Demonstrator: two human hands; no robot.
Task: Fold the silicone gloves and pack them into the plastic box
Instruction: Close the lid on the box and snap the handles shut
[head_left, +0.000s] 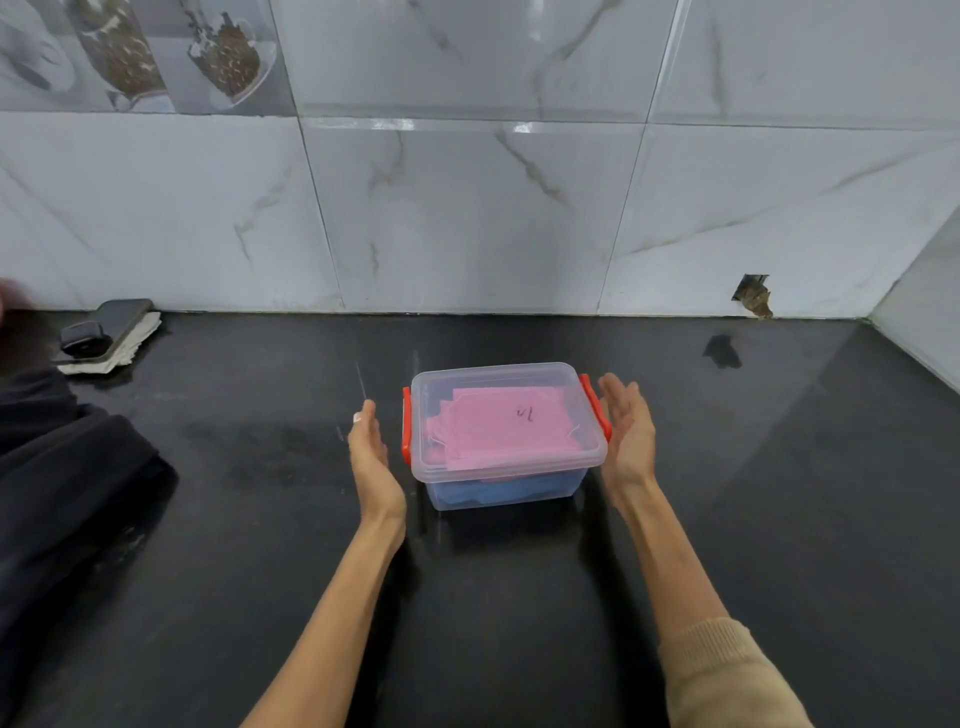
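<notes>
Flanking the plastic box (506, 470) on the black counter (727, 519), the left hand (371, 460) and right hand (626, 434) are both flat, fingers straight and palms turned inward, holding nothing; the right sits just beside the right-hand red latch (595, 408), though contact cannot be told, and the left stands a little apart. Through the shut clear lid (506, 415) a pink sheet with a dark mark shows over something blue, too blurred to make out as gloves.

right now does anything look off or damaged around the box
Yes: a broken hole gapes in the wall tile just above the counter, back right of the lidded plastic box. Nothing looks spilled or askew.
</notes>
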